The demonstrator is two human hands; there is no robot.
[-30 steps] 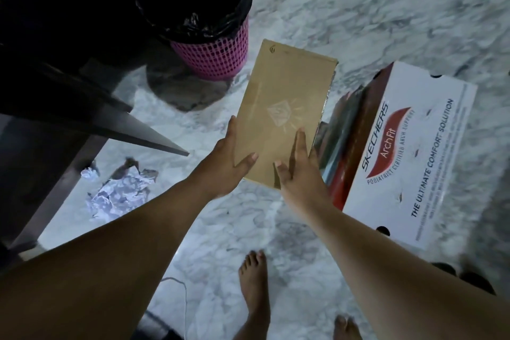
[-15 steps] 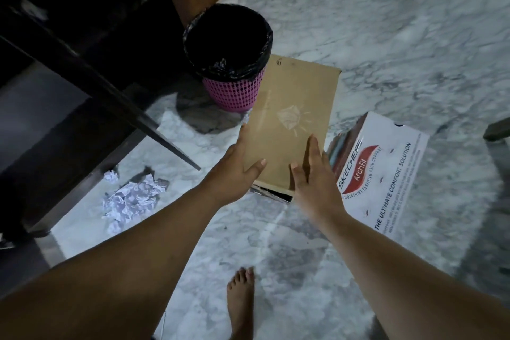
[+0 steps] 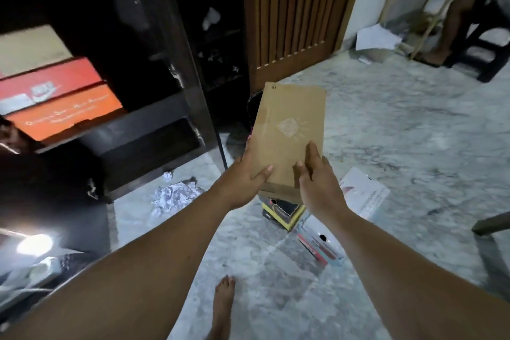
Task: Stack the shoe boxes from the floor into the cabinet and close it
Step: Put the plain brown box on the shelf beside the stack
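Brown cardboard makes up the shoe box (image 3: 287, 135) held up off the marble floor (image 3: 386, 146) in both hands: a plain, flat-lidded box with a pale diamond-shaped logo printed near the middle of its lid and a small dark mark at one far corner. The left hand (image 3: 245, 174) grips its near left edge, thumb lying across the lid and fingers wrapped under. The right hand (image 3: 317, 174) clasps the near right corner, thumb on top and fingers down the side. The box is in the air in front of the open dark cabinet (image 3: 154, 119), to its right, not yet inside. On a cabinet shelf lie a red box (image 3: 49, 85) and an orange box (image 3: 69, 113), stacked. Below the held box, on the floor, sit a black-and-yellow box (image 3: 284, 210) and a white box (image 3: 364, 193). Crumpled paper (image 3: 174, 196) lies near the cabinet's foot.
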